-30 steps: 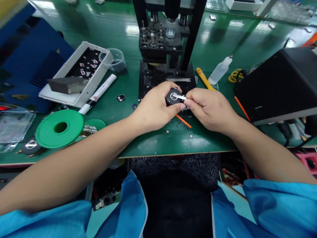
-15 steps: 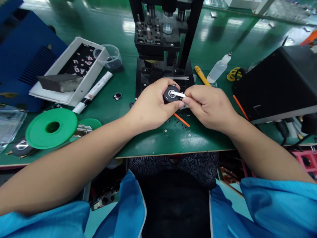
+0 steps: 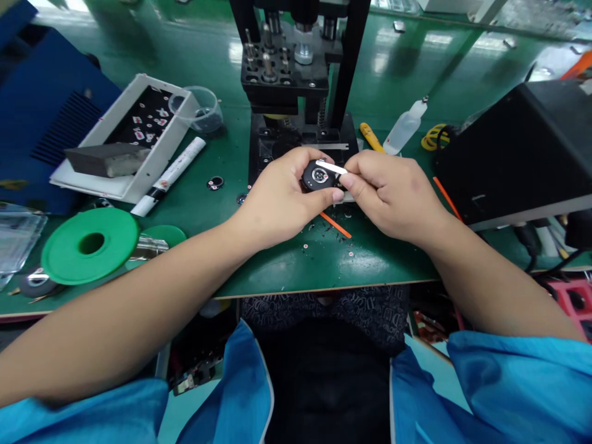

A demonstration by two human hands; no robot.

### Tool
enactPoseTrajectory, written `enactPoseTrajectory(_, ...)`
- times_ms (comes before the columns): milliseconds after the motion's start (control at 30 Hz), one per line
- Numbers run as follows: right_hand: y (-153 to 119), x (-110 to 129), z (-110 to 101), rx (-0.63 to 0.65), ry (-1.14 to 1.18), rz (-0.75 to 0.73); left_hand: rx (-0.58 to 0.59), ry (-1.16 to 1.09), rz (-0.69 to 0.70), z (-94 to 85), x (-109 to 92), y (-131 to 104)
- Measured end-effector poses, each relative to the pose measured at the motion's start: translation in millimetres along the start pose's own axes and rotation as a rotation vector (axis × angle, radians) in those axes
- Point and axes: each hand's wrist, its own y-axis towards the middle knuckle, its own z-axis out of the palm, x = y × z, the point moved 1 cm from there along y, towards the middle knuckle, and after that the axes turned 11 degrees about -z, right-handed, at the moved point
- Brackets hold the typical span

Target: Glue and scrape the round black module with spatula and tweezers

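Head view: left hand (image 3: 285, 198) pinched black disc (image 3: 318, 177), seemingly to steady it; right hand (image 3: 393, 194) pinched white strip (image 3: 332, 167).

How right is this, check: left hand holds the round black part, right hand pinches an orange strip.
Wrong colour: the head view shows the right hand pinching a white strip. The left hand does hold the round black part.

Round black device (image 3: 319, 176), white strip (image 3: 331, 167) overlapping
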Motion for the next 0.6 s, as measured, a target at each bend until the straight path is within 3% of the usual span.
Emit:
enactPoseTrajectory(300,-0.4,2.8,-4.4,-0.057,0.034,0.044,0.037,-0.048,0.024,-0.5,-0.7,-0.9)
enactPoseTrajectory(433,-0.4,5.0,-2.3,-0.024,0.043,0.034,0.138,-0.045,0.043,1.9,-3.2,-2.9)
enactPoseTrajectory(600,0.1,4.9,-0.5,0.028,0.117,-0.108,0.272,-0.064,-0.016,2.2,-2.6,-6.2)
